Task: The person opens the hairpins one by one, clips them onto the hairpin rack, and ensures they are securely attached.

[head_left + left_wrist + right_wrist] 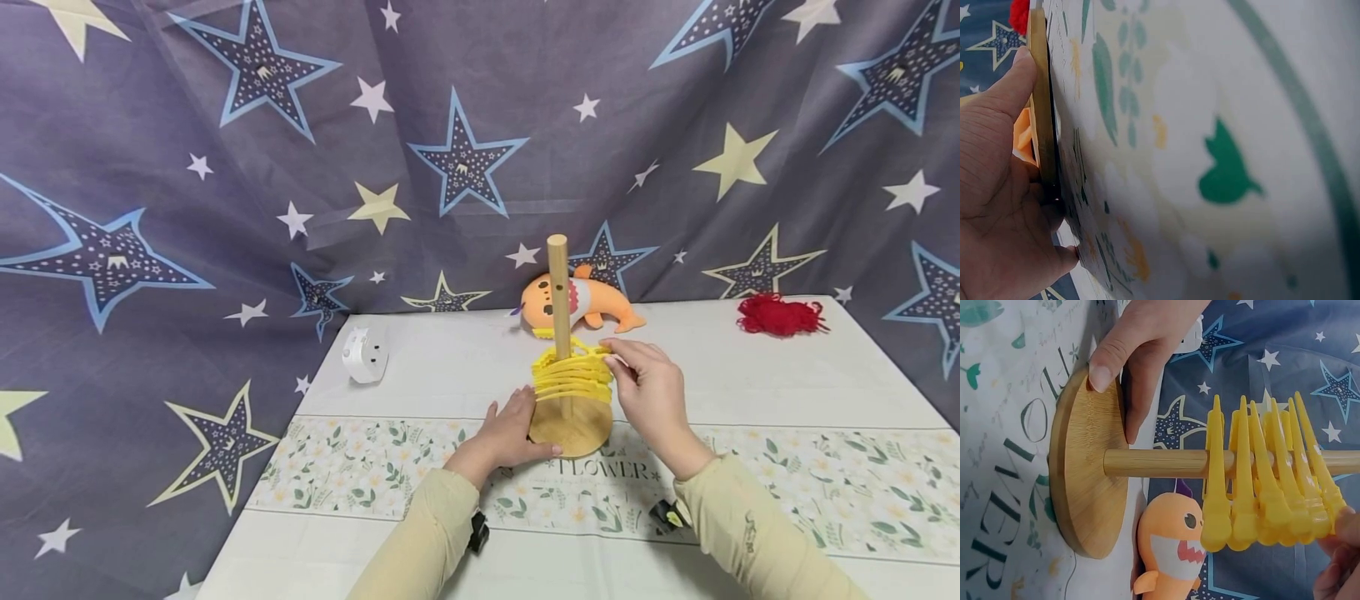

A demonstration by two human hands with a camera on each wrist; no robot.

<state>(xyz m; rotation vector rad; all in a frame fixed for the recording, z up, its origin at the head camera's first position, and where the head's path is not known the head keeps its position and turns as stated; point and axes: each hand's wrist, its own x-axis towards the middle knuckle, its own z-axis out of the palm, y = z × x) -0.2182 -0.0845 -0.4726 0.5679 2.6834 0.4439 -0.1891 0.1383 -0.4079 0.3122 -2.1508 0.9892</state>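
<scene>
A wooden stand (570,433) with a round base and an upright post stands on the table. My left hand (512,435) grips the base at its left edge, the thumb along the front and the other fingers around the side. Several yellow plastic pieces (1269,494), slim and tapered to a point at one end, are stacked around the post, above the base. In the head view they look curved. My right hand (651,390) pinches the end of the topmost piece, which tilts away from the others. In the right wrist view only its fingertips (1344,553) show.
Behind the post lies an orange shark plush (607,302). A white plug-like device (365,357) stands at the back left, and a red yarn bundle (782,316) lies at the back right. A floral runner (360,467) crosses the table; a starry curtain (465,250) hangs behind.
</scene>
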